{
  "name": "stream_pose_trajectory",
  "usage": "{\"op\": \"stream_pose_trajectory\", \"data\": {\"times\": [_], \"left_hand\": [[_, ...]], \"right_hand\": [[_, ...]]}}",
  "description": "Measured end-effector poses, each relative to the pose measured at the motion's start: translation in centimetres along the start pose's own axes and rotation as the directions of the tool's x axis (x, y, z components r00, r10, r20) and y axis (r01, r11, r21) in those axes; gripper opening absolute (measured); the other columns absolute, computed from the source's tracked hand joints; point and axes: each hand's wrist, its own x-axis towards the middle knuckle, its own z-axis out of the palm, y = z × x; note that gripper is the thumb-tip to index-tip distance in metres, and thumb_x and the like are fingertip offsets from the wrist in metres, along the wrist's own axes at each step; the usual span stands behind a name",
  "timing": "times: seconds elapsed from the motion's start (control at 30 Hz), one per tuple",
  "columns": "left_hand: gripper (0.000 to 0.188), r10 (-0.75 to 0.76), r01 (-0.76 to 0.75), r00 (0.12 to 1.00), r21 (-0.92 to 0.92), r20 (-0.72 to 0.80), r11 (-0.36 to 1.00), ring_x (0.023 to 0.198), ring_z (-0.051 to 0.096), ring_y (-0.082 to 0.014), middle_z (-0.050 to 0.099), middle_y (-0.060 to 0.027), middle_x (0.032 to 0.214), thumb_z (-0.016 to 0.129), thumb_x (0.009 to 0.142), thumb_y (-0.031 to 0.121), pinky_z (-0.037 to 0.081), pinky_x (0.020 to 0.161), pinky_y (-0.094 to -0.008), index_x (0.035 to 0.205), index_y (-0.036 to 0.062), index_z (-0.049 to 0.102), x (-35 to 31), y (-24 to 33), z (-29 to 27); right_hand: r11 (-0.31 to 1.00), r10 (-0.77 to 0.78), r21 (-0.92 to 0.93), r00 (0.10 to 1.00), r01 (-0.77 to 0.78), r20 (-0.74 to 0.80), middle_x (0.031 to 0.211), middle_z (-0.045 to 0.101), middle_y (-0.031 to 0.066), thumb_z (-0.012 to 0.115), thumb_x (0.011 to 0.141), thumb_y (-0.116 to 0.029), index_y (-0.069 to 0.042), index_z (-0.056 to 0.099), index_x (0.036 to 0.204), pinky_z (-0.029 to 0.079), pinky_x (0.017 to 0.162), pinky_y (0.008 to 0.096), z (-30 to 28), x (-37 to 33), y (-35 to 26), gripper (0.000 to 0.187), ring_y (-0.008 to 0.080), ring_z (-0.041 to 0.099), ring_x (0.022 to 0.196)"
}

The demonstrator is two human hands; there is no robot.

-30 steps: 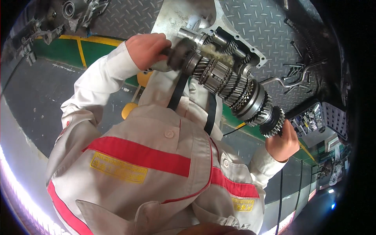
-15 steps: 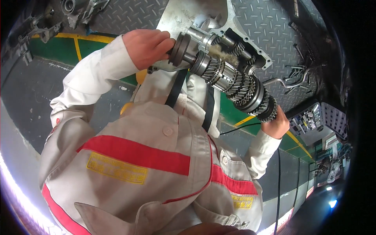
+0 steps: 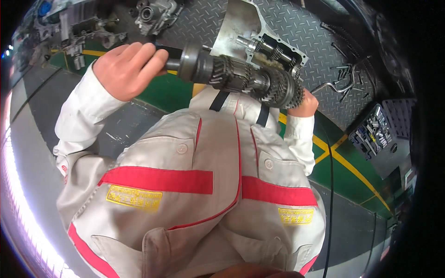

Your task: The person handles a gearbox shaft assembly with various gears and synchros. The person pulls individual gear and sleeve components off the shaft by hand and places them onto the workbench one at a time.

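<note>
Gear shaft (image 3: 232,73) held aloft by the near edge of the tread-plate table (image 3: 320,55), left hand's (image 3: 130,72) fingers clamped round its bare end, right hand's (image 3: 306,104) mostly hidden, grip untellable; uneven support could tip it, chipping teeth against the gearbox housing (image 3: 238,28).

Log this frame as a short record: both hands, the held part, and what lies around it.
Left hand: gripping the narrow left end of the long grey metal gear shaft
Right hand: holding its toothed right end
Beyond: open silvery metal casing on grey diamond-plate surface
Far right: open grey case of metal tools
</note>
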Motion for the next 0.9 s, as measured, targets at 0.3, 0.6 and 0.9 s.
{"op": "stream_pose_trajectory", "data": {"times": [0.3, 0.6, 0.9], "left_hand": [[0.039, -0.151, 0.156, 0.987, 0.461, -0.048, 0.874, 0.072, 0.055, -0.0243, 0.057, -0.0094, 0.088, 0.068, 0.063, 0.010, 0.046, 0.060, -0.0317, 0.101, 0.0011, 0.061, -2.4, 5.4, -17.8], [0.026, -0.151, 0.216, 0.976, 0.710, -0.154, 0.671, 0.071, 0.054, -0.0220, 0.060, -0.0074, 0.087, 0.069, 0.073, 0.021, 0.047, 0.066, -0.0342, 0.095, 0.0078, 0.067, -4.2, 10.2, -23.9], [0.022, -0.040, 0.130, 0.991, 0.822, -0.130, 0.555, 0.080, 0.056, -0.0192, 0.062, -0.0038, 0.089, 0.068, 0.076, 0.023, 0.048, 0.072, -0.0333, 0.096, 0.0130, 0.069, -2.4, 11.1, -24.7]], "right_hand": [[0.918, -0.251, 0.249, 0.937, 0.310, -0.242, 0.075, 0.066, 0.0104, 0.071, 0.066, -0.012, -0.008, 0.069, 0.086, 0.051, 0.054, 0.0333, 0.6, 3.7, -6.1, 0.021, 0.0270, 0.065, 0.063], [0.798, -0.308, 0.366, 0.846, 0.479, -0.436, 0.058, 0.056, 0.0091, 0.067, 0.064, -0.010, -0.007, 0.061, 0.066, 0.045, 0.044, 0.0354, -0.6, 7.9, -9.9, 0.007, 0.0294, 0.057, 0.050], [0.769, -0.291, 0.434, 0.861, 0.470, -0.417, 0.062, 0.059, 0.0108, 0.069, 0.060, -0.011, -0.007, 0.060, 0.063, 0.047, 0.050, 0.0372, 1.1, 8.5, -10.4, 0.011, 0.0323, 0.060, 0.057]]}}
